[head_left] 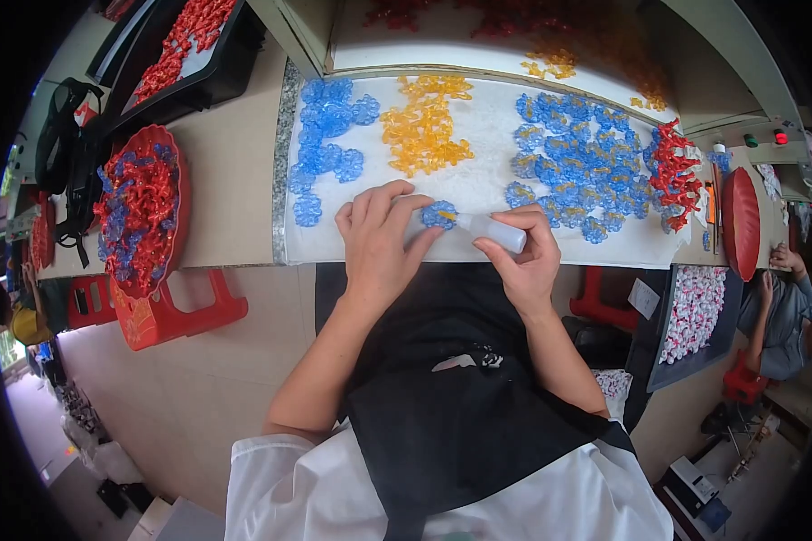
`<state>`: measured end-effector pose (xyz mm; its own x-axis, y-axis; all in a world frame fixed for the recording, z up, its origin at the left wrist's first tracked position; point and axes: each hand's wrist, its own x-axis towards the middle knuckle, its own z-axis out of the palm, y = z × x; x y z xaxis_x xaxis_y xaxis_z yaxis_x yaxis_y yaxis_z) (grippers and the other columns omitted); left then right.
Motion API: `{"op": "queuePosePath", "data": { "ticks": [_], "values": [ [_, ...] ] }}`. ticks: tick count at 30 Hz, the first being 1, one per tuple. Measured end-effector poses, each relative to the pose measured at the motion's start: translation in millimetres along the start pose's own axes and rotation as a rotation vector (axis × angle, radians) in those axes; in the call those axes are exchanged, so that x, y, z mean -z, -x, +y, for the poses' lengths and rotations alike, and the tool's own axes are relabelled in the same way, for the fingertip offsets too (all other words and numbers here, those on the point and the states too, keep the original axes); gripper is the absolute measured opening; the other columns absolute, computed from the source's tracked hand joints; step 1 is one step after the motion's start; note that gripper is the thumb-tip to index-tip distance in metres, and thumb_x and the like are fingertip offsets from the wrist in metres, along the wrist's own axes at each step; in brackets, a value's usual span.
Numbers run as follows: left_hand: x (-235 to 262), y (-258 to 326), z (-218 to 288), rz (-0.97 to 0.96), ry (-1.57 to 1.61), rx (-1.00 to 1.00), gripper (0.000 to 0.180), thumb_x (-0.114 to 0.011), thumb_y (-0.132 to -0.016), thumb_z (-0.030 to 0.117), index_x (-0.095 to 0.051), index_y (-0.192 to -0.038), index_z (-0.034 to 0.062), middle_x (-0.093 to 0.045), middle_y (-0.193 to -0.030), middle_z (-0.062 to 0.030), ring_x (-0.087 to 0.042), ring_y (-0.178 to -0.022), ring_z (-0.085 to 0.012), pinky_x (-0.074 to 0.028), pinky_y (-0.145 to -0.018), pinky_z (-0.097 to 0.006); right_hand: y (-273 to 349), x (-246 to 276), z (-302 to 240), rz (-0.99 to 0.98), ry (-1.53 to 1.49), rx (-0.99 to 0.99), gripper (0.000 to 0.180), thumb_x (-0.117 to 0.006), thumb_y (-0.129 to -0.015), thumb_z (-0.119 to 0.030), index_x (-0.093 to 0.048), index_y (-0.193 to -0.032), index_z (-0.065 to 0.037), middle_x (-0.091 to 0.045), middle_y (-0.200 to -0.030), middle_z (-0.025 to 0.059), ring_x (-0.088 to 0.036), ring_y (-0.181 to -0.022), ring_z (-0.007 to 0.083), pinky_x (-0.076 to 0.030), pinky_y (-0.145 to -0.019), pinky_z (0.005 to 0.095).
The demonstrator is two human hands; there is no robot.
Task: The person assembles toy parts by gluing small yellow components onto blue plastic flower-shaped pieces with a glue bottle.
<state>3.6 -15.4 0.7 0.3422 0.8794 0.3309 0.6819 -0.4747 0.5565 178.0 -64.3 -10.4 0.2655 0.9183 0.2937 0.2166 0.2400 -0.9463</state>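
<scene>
- Forearms reach forward from the lower edge, the left (pixel 327 361) and right (pixel 564 361) converging over the near side of the worktop.
- Left hand (pixel 379 234) is palm down, fingers bent, thumb angled inward.
- Right hand (pixel 530 257) is turned inward, fingers curled.
- Left grip: nearly closed, thumb and forefinger at the edges of one blue flower piece (pixel 437 215), which lies near the front edge, between the hands.
- Right grip: closed round a small white bottle (pixel 503 235), tilted, nozzle directed at that piece; whether the tip touches cannot be determined.
- Blue piece: clear, lobed, plastic-looking, with a yellow part (pixel 449 215) on it.
- White paper (pixel 493 108): thin, smooth, laid under the work.
- Behind the left hand: plain blue pieces (pixel 327 117) and glossy yellow pieces (pixel 424 126).
- Right side: blue pieces with yellow parts (pixel 577 162), beside branching, shiny red pieces (pixel 677 171).
</scene>
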Motion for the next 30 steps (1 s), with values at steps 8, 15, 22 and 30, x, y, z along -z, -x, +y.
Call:
{"op": "queuePosePath", "data": {
  "ticks": [8, 15, 22, 30],
  "values": [
    [-2, 1, -1, 0.015, 0.006, -0.005, 0.035, -0.075, -0.066, 0.018, -0.061, -0.098, 0.0136, -0.055, -0.107, -0.0022, -0.048, -0.102, -0.0221, -0.029, -0.085, -0.037, 0, -1, 1, 0.002, 0.07, 0.03, 0.03, -0.078, -0.064, -0.002, -0.06, -0.088, 0.0, -0.057, -0.083, 0.0088, -0.055, -0.076, 0.0193, -0.044, -0.066, 0.0277],
    [-1, 2, -1, 0.004, 0.0, 0.0, 0.034, -0.075, -0.068, 0.02, -0.061, -0.098, 0.0133, -0.055, -0.108, -0.0017, -0.048, -0.102, -0.0197, -0.027, -0.086, -0.034, 3, -1, 3, 0.011, 0.055, 0.029, 0.03, -0.078, -0.064, -0.002, -0.06, -0.088, 0.0, -0.057, -0.082, 0.0087, -0.055, -0.075, 0.0194, -0.043, -0.066, 0.0276],
    [0, 3, -2, 0.0, -0.006, 0.001, 0.034, -0.075, -0.069, 0.02, -0.061, -0.099, 0.0135, -0.055, -0.108, -0.0019, -0.048, -0.102, -0.0199, -0.027, -0.087, -0.035, 3, -1, 1, -0.014, 0.071, -0.006, 0.03, -0.078, -0.064, -0.002, -0.059, -0.087, -0.001, -0.056, -0.083, 0.0085, -0.054, -0.076, 0.0186, -0.043, -0.066, 0.0272],
    [1, -10, 3, 0.006, 0.006, -0.033, 0.033, -0.073, -0.071, 0.02, -0.062, -0.1, 0.0121, -0.055, -0.106, -0.0034, -0.049, -0.1, -0.021, -0.029, -0.085, -0.034, -7, 17, -1, 0.075, -0.177, -0.025, 0.033, -0.073, -0.07, 0.004, -0.053, -0.096, -0.001, -0.055, -0.099, 0.0086, -0.054, -0.09, 0.0142, -0.044, -0.08, 0.0273]
  ]
}}
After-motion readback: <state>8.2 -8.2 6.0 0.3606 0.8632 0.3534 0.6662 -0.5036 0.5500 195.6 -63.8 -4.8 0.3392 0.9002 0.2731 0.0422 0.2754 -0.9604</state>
